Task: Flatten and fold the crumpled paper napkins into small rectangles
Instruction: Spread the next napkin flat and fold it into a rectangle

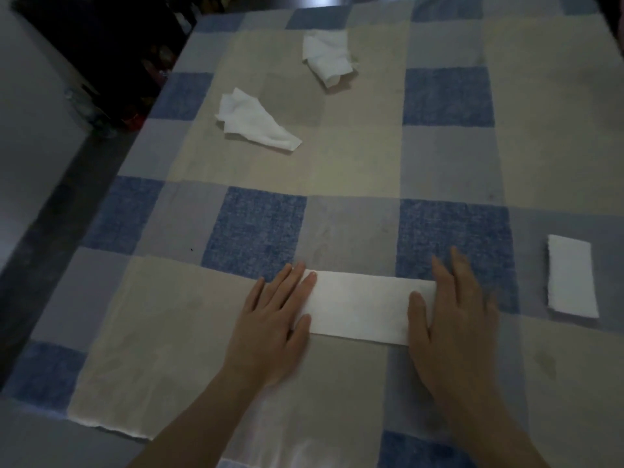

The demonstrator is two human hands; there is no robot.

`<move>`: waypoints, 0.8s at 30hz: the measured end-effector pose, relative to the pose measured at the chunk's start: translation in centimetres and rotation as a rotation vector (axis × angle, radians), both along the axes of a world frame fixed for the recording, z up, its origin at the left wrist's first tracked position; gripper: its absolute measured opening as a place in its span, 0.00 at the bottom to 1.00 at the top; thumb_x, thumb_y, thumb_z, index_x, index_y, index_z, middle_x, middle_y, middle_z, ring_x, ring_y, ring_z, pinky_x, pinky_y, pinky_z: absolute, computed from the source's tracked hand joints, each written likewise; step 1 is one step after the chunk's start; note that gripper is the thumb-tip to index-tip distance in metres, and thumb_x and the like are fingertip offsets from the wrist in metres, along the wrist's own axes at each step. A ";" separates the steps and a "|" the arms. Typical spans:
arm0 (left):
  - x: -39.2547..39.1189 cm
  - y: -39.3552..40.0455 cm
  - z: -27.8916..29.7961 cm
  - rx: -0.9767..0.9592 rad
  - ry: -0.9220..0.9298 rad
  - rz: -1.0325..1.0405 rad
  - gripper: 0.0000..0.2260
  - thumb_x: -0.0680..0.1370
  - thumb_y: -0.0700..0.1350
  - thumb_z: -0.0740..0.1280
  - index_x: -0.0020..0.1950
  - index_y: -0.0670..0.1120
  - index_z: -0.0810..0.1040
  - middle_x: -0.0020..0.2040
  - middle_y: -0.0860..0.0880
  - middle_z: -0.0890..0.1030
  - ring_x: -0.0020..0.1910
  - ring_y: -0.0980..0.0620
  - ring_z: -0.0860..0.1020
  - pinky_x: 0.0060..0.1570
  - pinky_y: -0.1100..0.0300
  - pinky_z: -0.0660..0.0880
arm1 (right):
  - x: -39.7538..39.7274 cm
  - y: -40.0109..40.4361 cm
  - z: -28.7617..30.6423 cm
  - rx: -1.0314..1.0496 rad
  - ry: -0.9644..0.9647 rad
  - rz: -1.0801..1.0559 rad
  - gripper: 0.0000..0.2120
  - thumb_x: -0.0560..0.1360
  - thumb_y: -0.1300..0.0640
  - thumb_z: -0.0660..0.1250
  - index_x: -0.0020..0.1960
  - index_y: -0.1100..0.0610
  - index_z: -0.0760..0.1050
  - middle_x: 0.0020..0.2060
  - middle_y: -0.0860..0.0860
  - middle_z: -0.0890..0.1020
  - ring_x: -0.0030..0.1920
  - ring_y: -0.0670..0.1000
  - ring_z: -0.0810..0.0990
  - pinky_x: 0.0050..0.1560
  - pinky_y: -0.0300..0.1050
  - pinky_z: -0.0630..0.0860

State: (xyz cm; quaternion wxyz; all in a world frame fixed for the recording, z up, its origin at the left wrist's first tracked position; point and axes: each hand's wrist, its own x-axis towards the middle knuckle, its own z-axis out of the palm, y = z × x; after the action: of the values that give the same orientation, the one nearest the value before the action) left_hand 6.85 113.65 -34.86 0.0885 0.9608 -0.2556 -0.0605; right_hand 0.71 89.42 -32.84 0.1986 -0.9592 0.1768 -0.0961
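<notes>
Head view: left hand (270,319) and right hand (452,309) press, fingers flat, the napkin strip (361,307) at lower centre; align ends before creasing.

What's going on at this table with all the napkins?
A person is folding paper napkins. Both hands, left hand and right hand, press flat on the ends of a long folded strip. One finished rectangle lies to the right. Two crumpled napkins, one and another, wait farther back on the checked cloth.

Open tabletop (354,170) is left across the frame's middle; passage is blocked only by two crumpled napkins (256,121) (329,57) at upper centre and a folded napkin (570,276) at right.
</notes>
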 end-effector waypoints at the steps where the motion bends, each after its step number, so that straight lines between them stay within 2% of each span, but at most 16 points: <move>1: 0.1 0.0 0.0 -0.008 -0.001 0.000 0.25 0.80 0.53 0.50 0.78 0.52 0.56 0.78 0.54 0.56 0.77 0.56 0.51 0.74 0.49 0.52 | 0.8 1.3 0.4 0.026 -0.052 0.050 0.26 0.78 0.49 0.50 0.73 0.59 0.62 0.74 0.57 0.61 0.74 0.57 0.59 0.73 0.62 0.54; 3: 0.2 0.0 0.0 -0.013 -0.007 -0.006 0.25 0.80 0.54 0.50 0.78 0.53 0.56 0.78 0.54 0.56 0.77 0.56 0.51 0.74 0.50 0.51 | 2.3 4.5 0.6 0.046 -0.078 0.194 0.27 0.78 0.51 0.52 0.75 0.59 0.58 0.76 0.56 0.59 0.75 0.54 0.56 0.74 0.59 0.53; 6: 0.0 0.2 -0.2 -0.007 -0.009 -0.011 0.25 0.81 0.55 0.49 0.78 0.52 0.56 0.79 0.54 0.55 0.77 0.57 0.50 0.74 0.50 0.51 | 3.5 7.8 -1.0 0.007 0.034 0.337 0.28 0.80 0.50 0.49 0.77 0.57 0.51 0.77 0.53 0.54 0.77 0.51 0.50 0.74 0.56 0.48; 9: 0.1 0.3 -0.3 -0.002 -0.014 -0.010 0.25 0.81 0.54 0.49 0.78 0.52 0.57 0.78 0.54 0.56 0.77 0.57 0.50 0.74 0.48 0.53 | 3.3 8.1 -2.9 -0.068 0.127 0.390 0.28 0.81 0.46 0.47 0.78 0.57 0.52 0.77 0.54 0.54 0.77 0.52 0.51 0.74 0.56 0.48; 16: -0.1 0.1 -0.2 -0.003 -0.027 -0.010 0.25 0.80 0.54 0.50 0.78 0.52 0.57 0.78 0.54 0.56 0.77 0.56 0.51 0.74 0.50 0.51 | 1.4 3.5 -3.2 -0.152 0.189 0.275 0.29 0.81 0.44 0.46 0.78 0.56 0.49 0.77 0.53 0.53 0.77 0.50 0.49 0.75 0.54 0.43; 24: -0.1 0.2 -0.3 -0.003 -0.018 -0.002 0.25 0.80 0.54 0.50 0.78 0.53 0.55 0.79 0.55 0.54 0.77 0.57 0.50 0.75 0.50 0.51 | -0.6 0.0 -2.9 -0.171 0.243 0.187 0.29 0.80 0.44 0.43 0.78 0.53 0.47 0.78 0.51 0.51 0.77 0.49 0.47 0.75 0.57 0.46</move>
State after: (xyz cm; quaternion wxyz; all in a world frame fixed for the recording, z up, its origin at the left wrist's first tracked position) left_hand 6.78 113.81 -35.12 0.0874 0.9609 -0.2576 -0.0514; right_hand 0.09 89.44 -35.79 0.1014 -0.9894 0.1008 0.0248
